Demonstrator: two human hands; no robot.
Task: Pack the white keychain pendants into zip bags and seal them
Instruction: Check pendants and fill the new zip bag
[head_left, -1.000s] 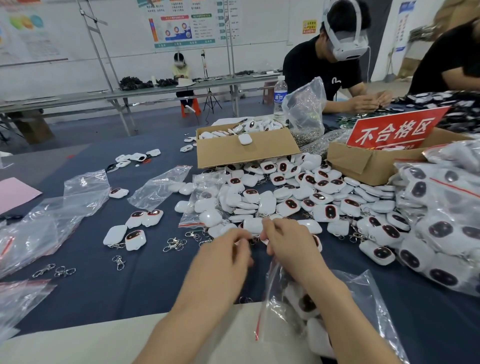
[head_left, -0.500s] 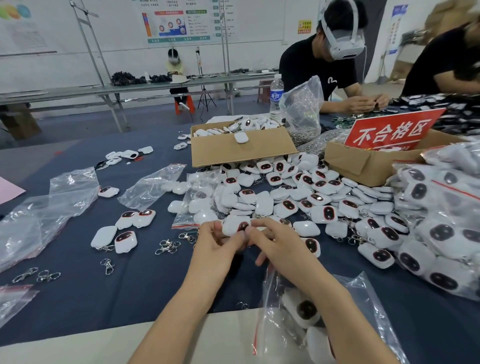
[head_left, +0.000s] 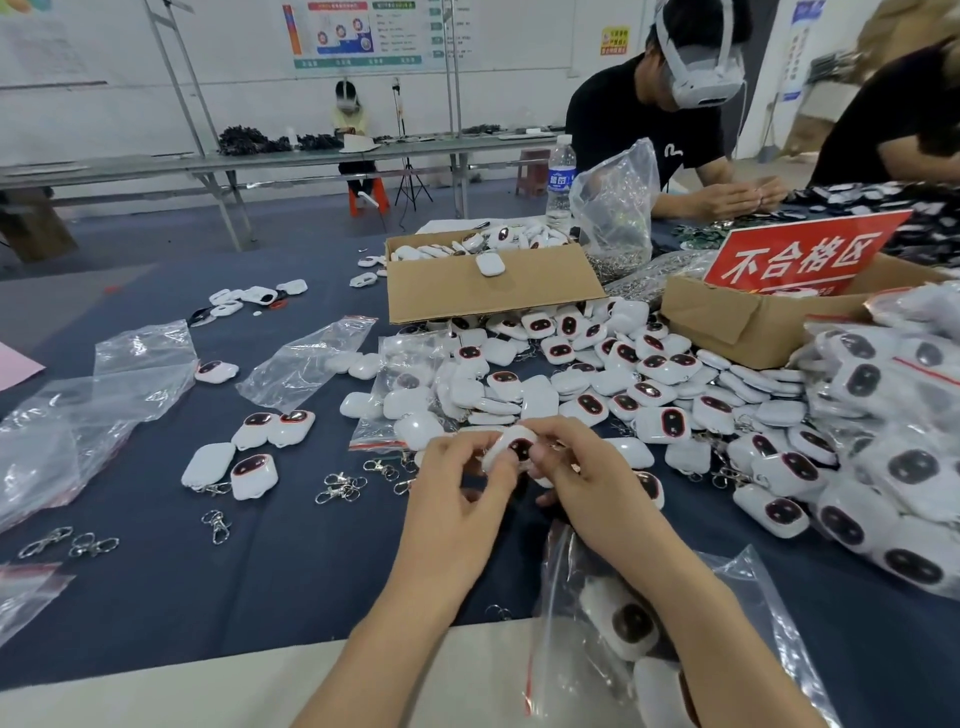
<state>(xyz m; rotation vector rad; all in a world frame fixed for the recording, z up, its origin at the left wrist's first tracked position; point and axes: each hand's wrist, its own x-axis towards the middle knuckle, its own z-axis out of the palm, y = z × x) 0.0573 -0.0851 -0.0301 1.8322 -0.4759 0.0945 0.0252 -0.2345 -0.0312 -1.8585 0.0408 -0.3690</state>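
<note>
Nearest the camera, a clear zip bag (head_left: 753, 587) with a red seal strip is seen lying at the table's edge under the right forearm; several bagged pendants (head_left: 631, 623) are held inside it. Just beyond, one white pendant (head_left: 514, 448), dark face up, is pinched between both hands above the dark blue cloth (head_left: 260, 571). It is gripped at its left edge by the curled fingers of the left hand (head_left: 457, 483) and at its right side by those of the right hand (head_left: 587, 467). Metal clasps (head_left: 340, 486) are scattered to the left. Behind the hands, a loose pile of pendants (head_left: 597, 374) is spread, flanked by empty bags (head_left: 306, 358) and filled bags (head_left: 893, 441). Farther back, a cardboard box (head_left: 483, 291) and a red sign (head_left: 800, 254) are found.
</note>
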